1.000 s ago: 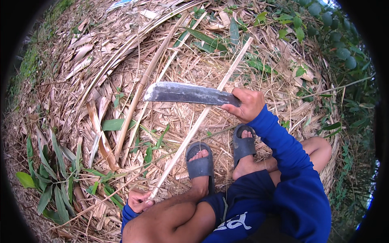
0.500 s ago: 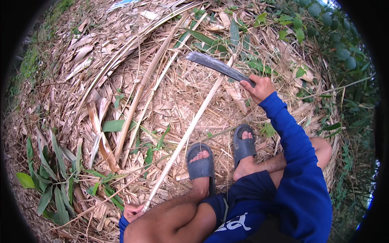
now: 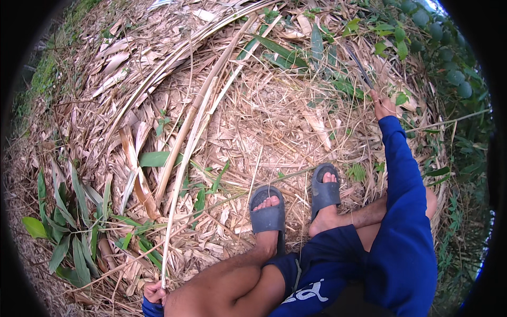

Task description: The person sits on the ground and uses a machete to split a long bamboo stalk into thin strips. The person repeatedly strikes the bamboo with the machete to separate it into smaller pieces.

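the right hand [image 3: 381,104] is clamped on the handle of a long knife [image 3: 360,67], arm stretched out and up, so the dark blade points away over the dry litter near the upper right of the ground. the left hand [image 3: 155,292], at the lower edge of the view beside the bare knee, is closed around the near end of a thin pale bamboo strip [image 3: 182,174]. that strip runs from the fingers up across the ground [image 3: 274,127] toward the far edge, lying just beside a thicker bamboo stalk [image 3: 185,132]. as a judgement, the strip looks already split free and slender, while the blade is off it, so any trimming stroke is not in contact now. both feet in grey sandals [image 3: 268,214] rest on dry leaves, with green leaves [image 3: 63,243] at the left edge.
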Demonstrator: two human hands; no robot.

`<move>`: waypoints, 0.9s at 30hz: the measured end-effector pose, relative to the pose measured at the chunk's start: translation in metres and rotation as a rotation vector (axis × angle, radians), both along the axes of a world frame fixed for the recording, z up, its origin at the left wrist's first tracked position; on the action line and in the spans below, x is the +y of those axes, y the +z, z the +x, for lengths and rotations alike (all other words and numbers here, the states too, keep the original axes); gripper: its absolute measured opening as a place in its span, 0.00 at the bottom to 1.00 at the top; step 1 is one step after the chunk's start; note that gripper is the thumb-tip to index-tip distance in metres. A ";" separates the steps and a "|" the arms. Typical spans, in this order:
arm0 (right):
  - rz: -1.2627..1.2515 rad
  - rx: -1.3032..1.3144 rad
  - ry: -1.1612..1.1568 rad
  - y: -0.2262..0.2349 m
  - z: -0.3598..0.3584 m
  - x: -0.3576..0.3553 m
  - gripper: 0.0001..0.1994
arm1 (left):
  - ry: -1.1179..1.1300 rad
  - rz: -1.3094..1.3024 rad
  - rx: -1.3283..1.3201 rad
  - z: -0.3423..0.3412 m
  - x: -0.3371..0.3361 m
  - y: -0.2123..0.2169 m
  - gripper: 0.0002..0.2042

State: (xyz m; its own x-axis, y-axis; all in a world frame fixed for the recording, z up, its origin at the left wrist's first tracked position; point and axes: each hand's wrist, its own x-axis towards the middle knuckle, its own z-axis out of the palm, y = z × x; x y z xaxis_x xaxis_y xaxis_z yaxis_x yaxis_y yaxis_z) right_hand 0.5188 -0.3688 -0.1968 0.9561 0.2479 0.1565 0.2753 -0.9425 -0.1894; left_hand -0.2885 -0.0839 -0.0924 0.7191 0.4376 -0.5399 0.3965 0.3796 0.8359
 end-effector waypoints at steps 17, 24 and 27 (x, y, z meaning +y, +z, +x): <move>0.774 1.120 0.356 0.099 -0.207 0.070 0.18 | 0.840 1.767 -0.125 0.218 0.152 0.142 0.09; 0.917 1.311 0.574 0.131 -0.253 0.068 0.34 | 0.988 1.198 -0.903 0.217 0.177 0.199 0.11; 1.030 1.495 0.780 0.157 -0.283 0.086 0.36 | 0.865 0.869 -0.961 0.285 0.130 0.157 0.08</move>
